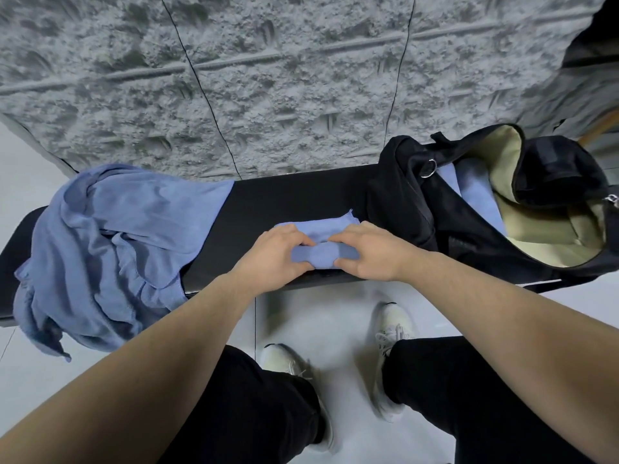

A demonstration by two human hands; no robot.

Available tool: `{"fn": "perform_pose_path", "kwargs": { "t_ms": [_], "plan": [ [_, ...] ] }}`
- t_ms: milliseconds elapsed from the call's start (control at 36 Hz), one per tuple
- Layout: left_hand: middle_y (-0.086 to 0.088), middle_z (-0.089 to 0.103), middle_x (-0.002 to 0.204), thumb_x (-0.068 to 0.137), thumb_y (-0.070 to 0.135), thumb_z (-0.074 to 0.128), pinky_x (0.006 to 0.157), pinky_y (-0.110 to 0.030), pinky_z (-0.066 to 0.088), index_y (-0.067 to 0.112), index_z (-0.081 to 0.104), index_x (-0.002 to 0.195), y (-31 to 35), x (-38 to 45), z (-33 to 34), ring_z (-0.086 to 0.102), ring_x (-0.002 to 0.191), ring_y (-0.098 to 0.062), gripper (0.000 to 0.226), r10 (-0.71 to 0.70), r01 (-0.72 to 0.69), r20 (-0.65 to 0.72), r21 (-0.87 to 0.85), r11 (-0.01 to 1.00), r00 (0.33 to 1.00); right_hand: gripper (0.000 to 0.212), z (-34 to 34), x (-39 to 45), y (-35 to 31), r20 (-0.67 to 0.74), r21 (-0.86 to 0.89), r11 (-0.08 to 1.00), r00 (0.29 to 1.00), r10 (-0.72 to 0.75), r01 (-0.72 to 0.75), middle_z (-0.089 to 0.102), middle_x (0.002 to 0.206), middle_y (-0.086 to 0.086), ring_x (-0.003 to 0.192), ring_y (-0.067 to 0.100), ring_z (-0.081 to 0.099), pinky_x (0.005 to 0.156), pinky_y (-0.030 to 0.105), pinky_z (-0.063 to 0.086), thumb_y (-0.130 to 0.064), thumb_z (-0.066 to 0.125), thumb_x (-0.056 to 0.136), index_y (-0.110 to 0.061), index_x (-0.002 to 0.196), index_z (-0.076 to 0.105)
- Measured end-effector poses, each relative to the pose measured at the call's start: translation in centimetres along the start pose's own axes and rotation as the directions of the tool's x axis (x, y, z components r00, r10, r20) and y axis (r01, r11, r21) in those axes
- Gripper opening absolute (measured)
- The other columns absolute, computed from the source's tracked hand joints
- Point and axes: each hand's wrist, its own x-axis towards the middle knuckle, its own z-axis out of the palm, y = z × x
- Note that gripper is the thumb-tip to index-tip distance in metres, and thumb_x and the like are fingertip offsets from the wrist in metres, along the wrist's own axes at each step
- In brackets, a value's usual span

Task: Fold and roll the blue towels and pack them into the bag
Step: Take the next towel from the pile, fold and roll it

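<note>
Both my hands are on a small blue towel (321, 242) at the front edge of the black bench (284, 202), approx mid-bench. The near part of the towel is already a tight roll lying left-to-right; the far part is flat on the bench w/ a frayed corner sticking up toward the wall.

My left hand (276, 251) grips the left end of the roll: fingers curled over the top, thumb tucked under the near side. My right hand (365, 251) does the same on the right end, fingers curled over, thumb pressed vs. the front of the roll. Fingertips of both hands nearly meet at the middle of the roll.

To the left, a heap of loose blue towels (110, 249) covers that end of the bench and hangs over its front edge toward the floor, not touching the one I hold.

To the right, the black bag (418, 209) sits on the bench, just beside my right hand, mouth open, beige lining showing. Inside lie rolled blue towels (475, 192), at least two, side by side vs. the lining.

Behind the bench is a rough grey wall (268, 78). Below, my black trousers and white shoes (392, 333) on a pale tiled floor; shoes are blurred.
</note>
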Motion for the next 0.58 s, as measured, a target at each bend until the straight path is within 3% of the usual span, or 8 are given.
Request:
{"fn": "perform_pose_path", "kwargs": {
  "t_ms": [56,139,194,306,444,528,583],
  "plan": [
    [0.015,0.062,0.102,0.085,0.045,0.064,0.091,-0.034,0.045,0.035,0.069,0.106,-0.01,0.07,0.03,0.053,0.1,-0.009,0.024,-0.004,0.005,-0.036,0.019,1.0,0.999,0.058,-0.07,-0.18,0.0,-0.066,-0.027,1.0,0.998,-0.007,0.005,0.049,0.132,-0.006,0.119,0.018,0.039,0.103,0.037,0.036,-0.044,0.061,0.09,-0.027,0.143,0.043],
    [0.013,0.059,0.095,0.089,0.037,0.065,0.09,-0.029,0.031,0.033,0.069,0.11,0.33,0.1,0.03,0.043,0.098,-0.01,0.022,0.001,0.004,-0.064,0.071,0.997,0.998,0.064,-0.13,-0.06,0.26,-0.157,-0.064,0.997,0.986,-0.048,0.039,0.048,0.13,-0.008,0.117,0.016,0.039,0.099,0.035,0.035,-0.045,0.069,0.082,-0.029,0.138,0.045],
    [0.015,0.055,0.092,0.091,0.036,0.062,0.085,-0.027,0.023,0.035,0.069,0.11,0.5,0.08,-0.06,0.039,0.099,-0.014,0.02,-0.012,0.018,-0.061,0.094,0.995,0.998,0.062,-0.12,0.2,0.27,-0.14,-0.112,0.992,0.987,-0.077,0.062,0.047,0.129,-0.011,0.115,0.016,0.039,0.096,0.032,0.034,-0.042,0.072,0.081,-0.03,0.136,0.046],
    [0.013,0.044,0.107,0.094,0.036,0.059,0.085,-0.019,0.017,0.033,0.063,0.123,0.54,-0.09,-0.05,0.035,0.101,-0.01,0.029,-0.041,0.043,-0.043,0.052,0.998,0.998,0.05,0.39,0.63,-0.14,-0.128,-0.152,0.986,0.988,-0.089,0.069,0.047,0.115,-0.012,0.109,0.016,0.043,0.081,0.027,0.027,-0.033,0.069,0.084,-0.033,0.131,0.051],
    [0.009,0.042,0.098,0.093,0.035,0.06,0.089,-0.026,0.027,0.033,0.063,0.124,0.41,-0.3,-0.45,0.039,0.099,-0.013,0.031,-0.032,0.032,0.019,0.007,0.999,0.999,0.045,0.2,0.43,-0.26,-0.103,-0.087,0.994,0.992,-0.074,0.065,0.053,0.119,-0.01,0.104,0.012,0.041,0.084,0.025,0.031,-0.029,0.067,0.086,-0.027,0.129,0.054],
    [0.015,0.041,0.091,0.092,0.035,0.063,0.091,-0.03,0.036,0.032,0.062,0.126,0.2,-0.42,-0.67,0.042,0.095,-0.012,0.034,-0.018,0.018,0.043,-0.011,1.0,0.999,0.042,0.13,0.17,-0.33,-0.085,-0.042,0.997,0.994,-0.069,0.066,0.05,0.106,-0.015,0.098,0.005,0.035,0.08,0.021,0.028,-0.03,0.068,0.086,-0.027,0.126,0.057],
    [0.02,0.045,0.092,0.089,0.033,0.067,0.09,-0.029,0.039,0.032,0.062,0.124,0.29,-0.57,-0.77,0.045,0.095,-0.01,0.035,-0.01,0.012,0.037,-0.058,0.998,0.999,0.035,0.09,0.04,-0.39,-0.067,-0.022,0.998,0.996,-0.062,0.061,0.049,0.098,-0.016,0.095,0.008,0.041,0.076,0.022,0.031,-0.03,0.067,0.085,-0.027,0.119,0.061]
  ]
}}
